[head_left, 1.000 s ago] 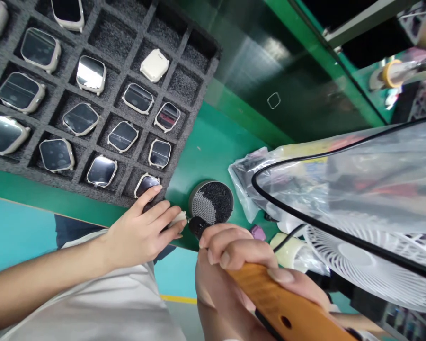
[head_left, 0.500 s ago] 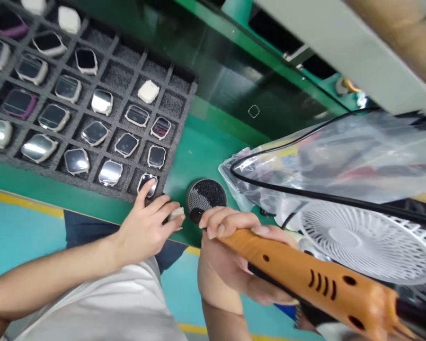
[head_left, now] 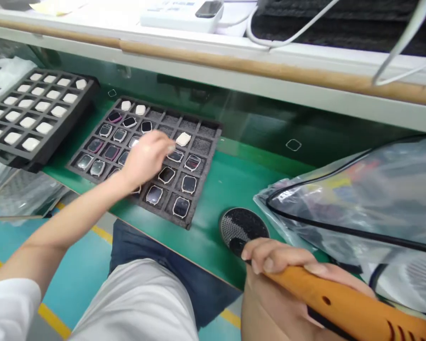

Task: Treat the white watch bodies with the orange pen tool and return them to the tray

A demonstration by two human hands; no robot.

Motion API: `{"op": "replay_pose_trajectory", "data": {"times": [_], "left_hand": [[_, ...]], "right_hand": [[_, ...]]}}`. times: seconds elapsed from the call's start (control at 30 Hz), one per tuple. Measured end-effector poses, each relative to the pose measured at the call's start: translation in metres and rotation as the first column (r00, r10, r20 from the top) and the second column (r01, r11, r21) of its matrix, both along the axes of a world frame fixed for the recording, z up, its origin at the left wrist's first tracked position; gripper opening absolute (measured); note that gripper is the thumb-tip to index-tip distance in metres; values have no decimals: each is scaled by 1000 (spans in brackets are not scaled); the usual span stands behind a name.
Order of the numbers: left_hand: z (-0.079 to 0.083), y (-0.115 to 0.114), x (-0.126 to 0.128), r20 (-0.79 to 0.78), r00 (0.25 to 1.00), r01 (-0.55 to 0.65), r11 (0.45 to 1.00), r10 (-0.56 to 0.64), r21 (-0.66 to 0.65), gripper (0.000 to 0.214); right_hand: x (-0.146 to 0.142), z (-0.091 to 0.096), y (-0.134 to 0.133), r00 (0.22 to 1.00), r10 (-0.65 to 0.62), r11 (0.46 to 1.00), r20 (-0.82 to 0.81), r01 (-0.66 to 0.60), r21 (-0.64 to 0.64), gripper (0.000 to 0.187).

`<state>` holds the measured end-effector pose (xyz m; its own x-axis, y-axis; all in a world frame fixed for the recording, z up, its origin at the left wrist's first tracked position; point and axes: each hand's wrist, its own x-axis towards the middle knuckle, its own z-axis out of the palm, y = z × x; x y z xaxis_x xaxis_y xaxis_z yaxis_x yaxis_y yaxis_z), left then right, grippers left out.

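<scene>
My right hand (head_left: 291, 270) is wrapped round an orange electric screwdriver (head_left: 344, 298). The tool's black nose points at a round dish (head_left: 246, 225) with a dotted surface and dark grains, on the green bench. Over the middle of a dark foam tray (head_left: 208, 170), my left hand (head_left: 147, 156) has its fingers pinched together; whether a small piece is between the fingertips I cannot make out. Close to those fingertips a white watch-shaped piece (head_left: 183, 139) sits in its compartment. Square watch cases with dark faces, such as a watch case (head_left: 181, 207), fill many other compartments.
A second dark tray (head_left: 62, 121) of white pieces stands at the left. A shelf (head_left: 199, 61) with a wooden edge spans the back. At the right lie a clear plastic bag (head_left: 341, 189) and a black cable (head_left: 323, 228), with a white fan grille (head_left: 422, 279) behind the plastic.
My left hand has moved from the tray's near right corner to its middle. The view has turned, bringing the second tray and shelf into sight. The right hand still grips the screwdriver by the dish.
</scene>
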<state>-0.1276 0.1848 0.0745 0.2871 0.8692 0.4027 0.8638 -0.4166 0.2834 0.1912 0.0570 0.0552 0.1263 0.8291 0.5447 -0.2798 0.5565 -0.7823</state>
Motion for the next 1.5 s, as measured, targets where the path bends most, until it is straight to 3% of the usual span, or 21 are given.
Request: {"op": "replay_pose_trajectory", "data": {"times": [0.1, 0.27, 0.43, 0.57, 0.63, 0.73, 0.83, 0.93, 1.0, 1.03, 1.07, 1.13, 1.23, 1.33, 1.5], "left_hand": [[-12, 45, -26, -67, 997, -30, 996, 24, -81, 33], [-29, 47, -34, -179, 984, -17, 985, -15, -172, 42], [-26, 64, -1, -253, 963, -137, 976, 90, -172, 39], [-21, 84, 42, -283, 951, -196, 951, 125, -238, 40], [-19, 90, 54, -284, 949, -220, 933, 137, -285, 43], [-13, 101, 55, -273, 953, -227, 905, 130, -361, 52], [-3, 103, 48, -252, 961, -213, 896, 118, -390, 53], [13, 78, 49, -217, 970, -180, 931, 113, -317, 49], [22, 42, 59, -188, 980, -92, 979, 57, -184, 44], [24, 18, 66, -197, 980, 11, 990, -39, -142, 40], [24, -6, 74, -200, 970, 116, 987, -136, -109, 33], [20, -55, 89, -205, 927, 284, 944, -314, -166, 22], [2, -107, 102, -167, 870, 439, 884, -463, -162, 25], [-20, -129, 103, -101, 858, 490, 861, -504, -133, 29], [-46, -138, 95, 7, 896, 442, 890, -445, -111, 28]], "right_hand": [[1, -2, 1, 1000, 8, 999, 19, -9, 32, 78], [1, -3, 6, 999, 45, 995, -5, -44, 86, 62], [-7, 8, 7, 998, 25, 1000, -54, -24, 18, 50], [-10, 20, 8, 993, -98, 994, -61, 94, -60, 44], [-9, 24, 9, 985, -172, 983, -33, 169, -72, 50], [-6, 26, 13, 966, -258, 964, 25, 259, -66, 58], [-4, 25, 16, 950, -306, 950, 57, 309, -48, 51], [-6, 23, 18, 938, -343, 938, 55, 345, -43, 45], [-10, 22, 19, 928, -369, 927, 50, 372, -51, 44], [-12, 21, 19, 923, -382, 921, 49, 384, -58, 45], [-14, 20, 19, 919, -391, 916, 52, 394, -71, 47], [-19, 18, 18, 913, -403, 907, 67, 408, -109, 50], [-25, 17, 17, 903, -416, 888, 108, 429, -164, 52], [-26, 16, 17, 894, -422, 876, 152, 445, -187, 54], [-24, 13, 18, 885, -424, 870, 190, 457, -184, 54]]}}
